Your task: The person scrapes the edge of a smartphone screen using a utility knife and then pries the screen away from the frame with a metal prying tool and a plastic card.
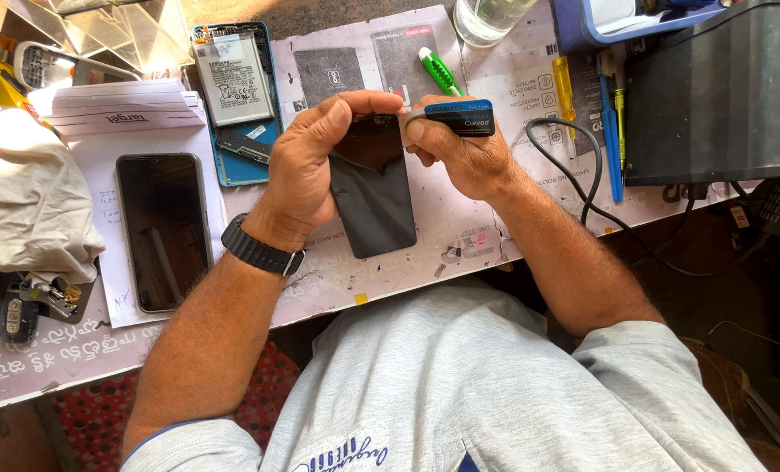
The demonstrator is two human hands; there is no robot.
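A black phone screen panel [374, 197] lies upright in the middle of the work mat. My left hand [307, 166], with a black watch on its wrist, curls over the panel's top left edge and holds it. At the panel's top right corner my right hand [460, 149] grips a small blue and black tool [460, 118] with a grey tip. The tool's tip touches the top edge of the panel, close to my left thumb.
A second dark phone [164, 229] lies on white paper at the left. An opened blue phone frame with its battery [235, 92] sits behind it. A green-handled screwdriver [440, 72], a glass [486, 19], yellow and blue tools [613, 131], a black box [717, 92] and a cable [582, 166] crowd the right.
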